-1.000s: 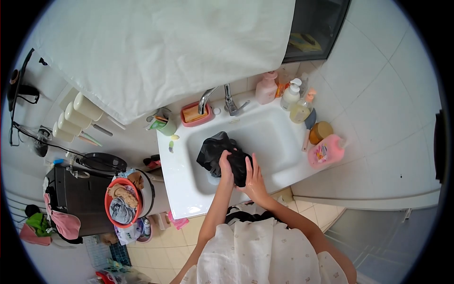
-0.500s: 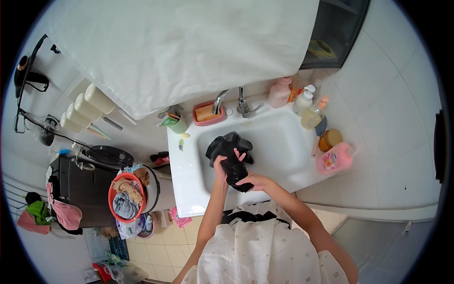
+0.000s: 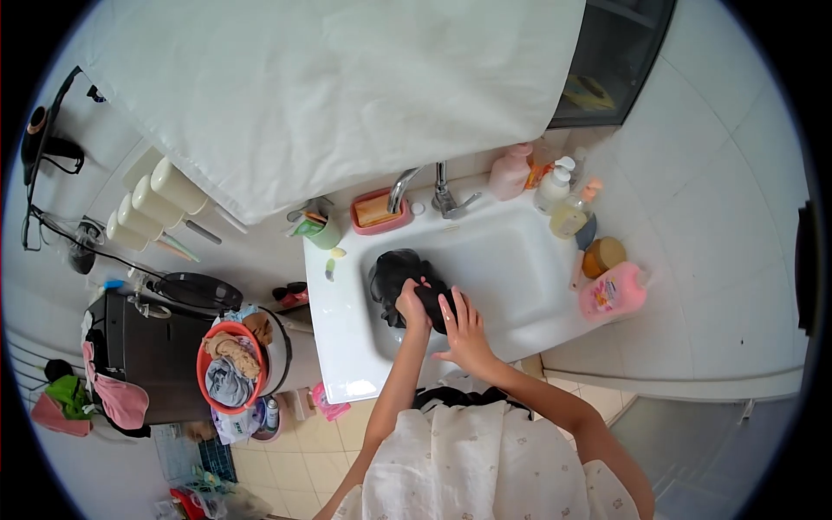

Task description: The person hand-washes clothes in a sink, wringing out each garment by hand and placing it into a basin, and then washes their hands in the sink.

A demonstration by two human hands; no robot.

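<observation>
A bunched black cloth garment (image 3: 399,276), dark and glossy as if wet, is in the left half of the white sink (image 3: 520,251). My left hand (image 3: 414,303) is closed around a gathered part of it. My right hand (image 3: 465,334) has its fingers stretched apart at the near right end of the bundle; whether they touch it is hard to tell. What kind of garment it is does not show.
Behind the basin stand the faucet (image 3: 444,201) and a pink soap dish (image 3: 381,224). A green cup (image 3: 325,234) is at the left corner. Several bottles, including a pink bottle (image 3: 614,292), line the right rim. A red basin (image 3: 206,368) of clothes stands left.
My right hand has loosened from the cloth and spread its fingers. The bundle has shifted slightly left and lower into the sink, still in my left hand.
</observation>
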